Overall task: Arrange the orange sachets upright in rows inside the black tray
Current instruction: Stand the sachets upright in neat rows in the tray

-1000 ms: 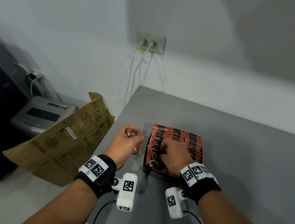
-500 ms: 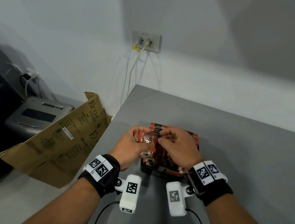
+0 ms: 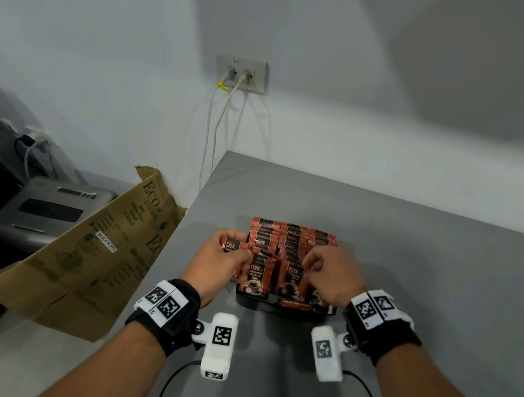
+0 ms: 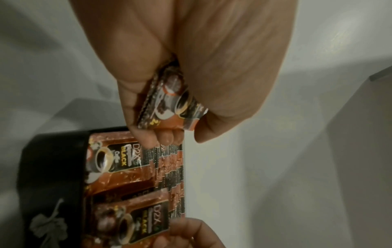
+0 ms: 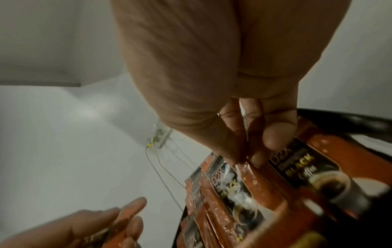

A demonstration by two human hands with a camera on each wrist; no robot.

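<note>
Orange coffee sachets (image 3: 291, 246): standing in rows filling the black tray (image 3: 285, 306) near the grey table's left edge; left hand (image 3: 218, 261) clutches spare stock just outside, right hand (image 3: 330, 275) pinches a front-row sachet, seemingly seating it upright.

Left arm: bare forearm reaching forward, black wrist strap with white marker tags.
Left hand (image 3: 218, 261): fingers and thumb curled round a stack of orange sachets (image 3: 232, 245) — held just left of the black tray (image 3: 285, 306).
Right arm: forearm angled in from the right, same strap and tags.
Right hand (image 3: 330, 277): knuckles up, fingertips (image 5: 275, 137) bent down — pinching the top edge of an upright sachet in the front row.
</note>
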